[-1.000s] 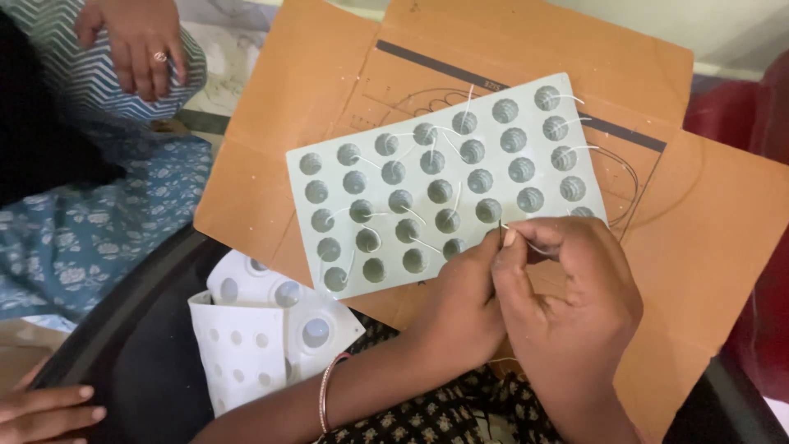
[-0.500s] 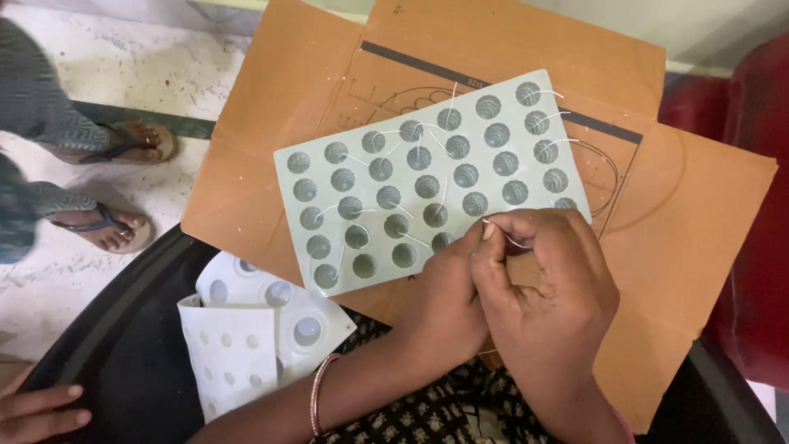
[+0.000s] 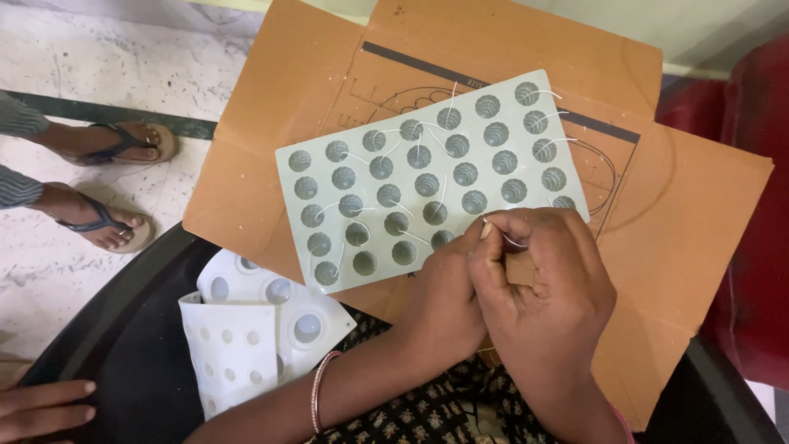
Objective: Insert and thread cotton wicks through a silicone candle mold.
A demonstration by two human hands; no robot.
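Both hands work at the near edge of a pale grey-green silicone mould tray with rows of round ribbed cavities. The tray lies flat on an opened brown cardboard sheet across the person's lap.

Right hand: fingers curled in, thumb and forefinger pinched on a thin white wick thread just off the tray's near right corner. The thread is fine; only a short loop shows by the fingertips.

Left hand: pressed against the right one, fingers bunched, tips meeting at the same pinch point. Cannot tell whether it actually grips the thread or only steadies it. Thin bangle on the left wrist.

Tray: many cavities already have a white thread end sticking out, mostly in the centre and along the right end. Some strands trail across the tray surface.

Left of the lap: stack of white mould sheets with round holes and domed pockets, resting on a black curved surface, apart from the cardboard.

Others: a second person's fingers at the bottom left corner, resting on the black surface. Two sandalled feet of another person stand on the pale stone floor at the left, well apart from the tray. Red fabric at the right edge, behind the cardboard.
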